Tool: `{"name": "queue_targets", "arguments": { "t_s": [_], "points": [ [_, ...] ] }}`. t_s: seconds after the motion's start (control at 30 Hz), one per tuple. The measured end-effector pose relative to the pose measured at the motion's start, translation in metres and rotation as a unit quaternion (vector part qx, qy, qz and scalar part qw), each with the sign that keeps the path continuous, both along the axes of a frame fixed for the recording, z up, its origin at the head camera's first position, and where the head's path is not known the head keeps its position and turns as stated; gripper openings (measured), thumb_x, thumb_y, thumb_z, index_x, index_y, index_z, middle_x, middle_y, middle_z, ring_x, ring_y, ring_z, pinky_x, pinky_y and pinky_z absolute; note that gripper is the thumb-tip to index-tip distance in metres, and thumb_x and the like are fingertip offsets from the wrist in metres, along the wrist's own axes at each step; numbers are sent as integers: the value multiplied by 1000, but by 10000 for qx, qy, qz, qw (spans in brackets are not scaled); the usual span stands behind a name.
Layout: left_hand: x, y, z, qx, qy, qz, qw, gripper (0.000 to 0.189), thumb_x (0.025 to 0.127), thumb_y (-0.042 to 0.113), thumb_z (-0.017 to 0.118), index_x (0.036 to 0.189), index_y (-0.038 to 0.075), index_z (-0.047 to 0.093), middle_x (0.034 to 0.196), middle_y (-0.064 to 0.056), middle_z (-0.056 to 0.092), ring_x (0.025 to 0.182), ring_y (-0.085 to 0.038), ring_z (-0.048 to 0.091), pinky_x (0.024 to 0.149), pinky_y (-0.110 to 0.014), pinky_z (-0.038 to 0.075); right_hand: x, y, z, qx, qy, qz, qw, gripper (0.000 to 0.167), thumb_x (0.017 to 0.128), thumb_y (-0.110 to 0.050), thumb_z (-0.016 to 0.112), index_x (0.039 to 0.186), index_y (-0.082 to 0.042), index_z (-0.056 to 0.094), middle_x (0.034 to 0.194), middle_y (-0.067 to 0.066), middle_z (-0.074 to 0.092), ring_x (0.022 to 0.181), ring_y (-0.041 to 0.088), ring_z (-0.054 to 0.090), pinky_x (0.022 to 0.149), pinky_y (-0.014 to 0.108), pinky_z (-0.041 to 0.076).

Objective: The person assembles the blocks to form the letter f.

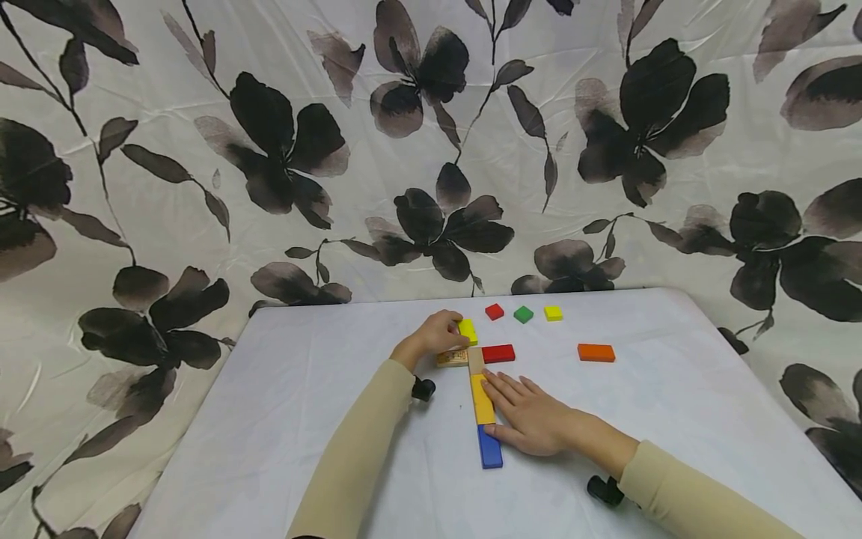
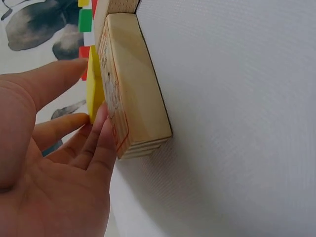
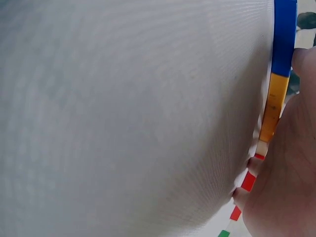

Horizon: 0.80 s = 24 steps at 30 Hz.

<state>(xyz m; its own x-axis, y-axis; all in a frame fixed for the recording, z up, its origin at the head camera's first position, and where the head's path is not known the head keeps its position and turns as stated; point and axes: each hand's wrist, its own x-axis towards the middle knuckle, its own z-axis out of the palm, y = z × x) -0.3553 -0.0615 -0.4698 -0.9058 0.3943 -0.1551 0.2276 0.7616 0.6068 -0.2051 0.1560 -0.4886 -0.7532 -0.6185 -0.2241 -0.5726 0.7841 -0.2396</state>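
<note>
My left hand (image 1: 436, 334) pinches a yellow block (image 1: 468, 331) between thumb and fingers, just behind a printed wooden block (image 1: 452, 358). In the left wrist view the yellow block (image 2: 94, 89) stands beyond the wooden block (image 2: 138, 74), whose long side faces the camera. My right hand (image 1: 535, 421) lies with fingers extended against a row: a plain wooden block (image 1: 476, 361), an orange-yellow block (image 1: 483, 400) and a blue block (image 1: 490, 448), end to end. Its thumb touches the blue block (image 3: 283, 39). A red block (image 1: 498, 353) extends rightward from the row's far end.
Behind the row lie a small red block (image 1: 494, 311), a green block (image 1: 523, 314) and a small yellow block (image 1: 553, 313). An orange block (image 1: 595, 352) lies apart at the right. The white-covered table (image 1: 303, 419) meets a floral cloth (image 1: 431, 150) at its far edge.
</note>
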Motion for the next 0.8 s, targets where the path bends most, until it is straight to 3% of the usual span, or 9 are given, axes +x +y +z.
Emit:
{"name": "queue_targets", "arguments": {
  "t_s": [0.27,0.8],
  "points": [
    [2,1,-2,108,-8,58,9999,56,97,19,72,146,1,53,130,-13,60,106,-24,55,99,-37,51,0,0,1,10,-4,-18,10000,85,102,-70,33,165,-15,17,173,1,6,158,27,11,125,57,13],
    [4,2,-3,20,28,-23,10000,54,98,22,71,146,3,54,128,-13,61,106,-24,55,99,-38,50,-1,0,-3,-19,60,48,10000,85,102,-70,29,166,-15,15,173,1,5,158,26,10,125,55,13]
  ]
}}
